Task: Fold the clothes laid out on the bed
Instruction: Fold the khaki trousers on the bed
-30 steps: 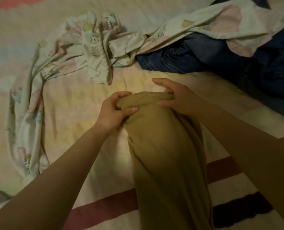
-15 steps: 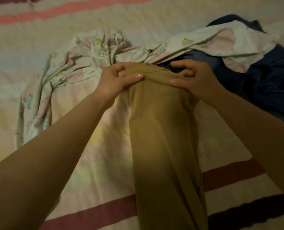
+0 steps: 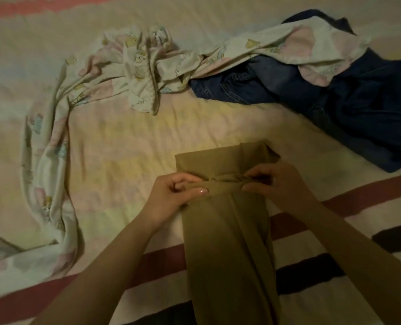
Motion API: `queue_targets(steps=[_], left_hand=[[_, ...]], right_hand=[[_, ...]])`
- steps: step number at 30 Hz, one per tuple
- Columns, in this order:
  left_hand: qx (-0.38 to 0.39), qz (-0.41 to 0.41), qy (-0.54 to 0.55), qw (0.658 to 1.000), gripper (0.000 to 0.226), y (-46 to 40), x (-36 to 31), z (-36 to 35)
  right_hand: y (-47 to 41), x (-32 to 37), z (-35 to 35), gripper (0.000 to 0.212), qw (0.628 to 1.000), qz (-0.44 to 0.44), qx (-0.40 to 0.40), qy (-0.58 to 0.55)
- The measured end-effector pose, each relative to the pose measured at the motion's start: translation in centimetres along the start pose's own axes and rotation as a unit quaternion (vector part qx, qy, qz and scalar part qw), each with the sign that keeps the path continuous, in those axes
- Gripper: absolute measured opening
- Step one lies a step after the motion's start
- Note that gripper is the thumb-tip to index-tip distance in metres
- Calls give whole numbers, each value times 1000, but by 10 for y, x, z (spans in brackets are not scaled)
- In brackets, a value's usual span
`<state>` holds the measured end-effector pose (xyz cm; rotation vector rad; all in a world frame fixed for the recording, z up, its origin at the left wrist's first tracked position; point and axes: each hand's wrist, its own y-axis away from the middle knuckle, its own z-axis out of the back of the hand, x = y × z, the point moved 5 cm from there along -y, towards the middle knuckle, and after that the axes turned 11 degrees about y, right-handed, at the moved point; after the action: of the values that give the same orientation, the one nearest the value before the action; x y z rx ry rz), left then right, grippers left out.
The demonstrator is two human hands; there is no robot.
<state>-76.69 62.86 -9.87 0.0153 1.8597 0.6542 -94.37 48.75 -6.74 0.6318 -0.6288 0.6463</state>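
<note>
A: Clothes status, biggest first: bed (image 3: 129,141) with the striped cover carries everything. Printed pale garment (image 3: 133,73) sprawls across the far side and down the left edge, unfolded. Dark blue jeans (image 3: 349,106) lie bunched far right, partly under the printed one, also unfolded.

B: And the one in work?

A: Olive trousers (image 3: 227,242) lie near centre, running toward the camera. Half a second ago the top end was held up and stretched toward the jeans; now it is doubled back and lying flat on the bed, so a fold sits at the far end.

B: Hands?

A: Left hand (image 3: 173,198) and right hand (image 3: 277,181) both pinch the bunched edge of the flap, fingers (image 3: 194,191) curled on the cloth, each at one side.

B: Meaning?

A: My read: first fold is just landing, edge needs smoothing. One of three garments started, none done.
</note>
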Motion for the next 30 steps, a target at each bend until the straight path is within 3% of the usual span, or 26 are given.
queue_targets(steps=[6, 9, 13, 16, 18, 22, 24, 27, 30], left_hand=[[-33, 29, -47, 998, 19, 14, 22, 2], [-24, 43, -90, 995, 36, 15, 21, 1], [-68, -23, -164, 984, 18, 10, 11, 1], [-117, -123, -248, 954, 32, -1, -9, 4], [-99, -161, -324, 927, 41, -15, -20, 5], [-64, -97, -417, 901, 55, -46, -24, 7], [-60, -60, -420, 904, 45, -55, -23, 7], [-66, -32, -341, 937, 16, -64, -24, 12], [-60, -19, -285, 956, 13, -68, -30, 21]], right_hand=[[14, -11, -30, 22, 995, -4, -37, 91], [20, -7, -35, 11, 995, 14, -44, 83], [24, -2, -39, 14, 994, 34, -20, 98], [12, 6, -22, 21, 988, 26, -90, 122], [-6, 16, -4, 26, 980, 40, -141, 132], [-51, 22, 9, 35, 973, 37, -105, 203], [-63, 8, 10, 35, 968, -5, -69, 240], [-66, -10, 14, 22, 973, -50, -49, 220], [-64, -19, 24, 15, 982, -61, -65, 165]])
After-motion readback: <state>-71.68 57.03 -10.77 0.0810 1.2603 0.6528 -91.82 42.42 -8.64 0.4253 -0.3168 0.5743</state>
